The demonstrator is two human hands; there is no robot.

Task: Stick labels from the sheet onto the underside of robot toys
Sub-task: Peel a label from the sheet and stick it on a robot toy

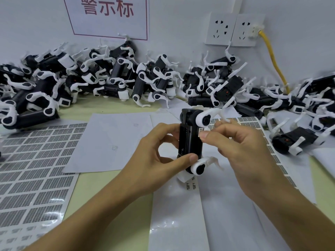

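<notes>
Inspector: Two bare forearms enter from the bottom edge. Left hand (159,153) grips the black plastic robot toy with white jointed legs (190,140), thumb across its lower end, fingers curled behind the body. The toy is held upright above the bench, dark underside turned toward the camera.

Clerk: And the other hand?

Inspector: Right hand (241,142) pinches a small white label (201,131) between thumb and forefinger, touching the toy's right edge near its upper leg joint. Whether the label is fully stuck down, I cannot tell.

Clerk: Surface?

Inspector: Pale yellow-green bench top (101,185) set against a white wall (181,24). One large sheet of grey printed labels in a grid (36,171) lies at left. A second grid sheet (253,127) shows behind the right hand. One glossy white backing strip (174,220) lies under the arms, with two small printed labels (190,186) on it just below the toy. Plain white sheets (116,142) lie between.

Clerk: Stock count?

Inspector: A heap of matching black-and-white robot toys (126,78) runs along the wall from left to right edge; tangled, too many to count reliably.

Clerk: Wall fittings?

Inspector: Two white socket plates (221,29) side by side; one yellow cable (272,57) plugged into the right plate. One white notice with red characters and red border (107,15).
</notes>
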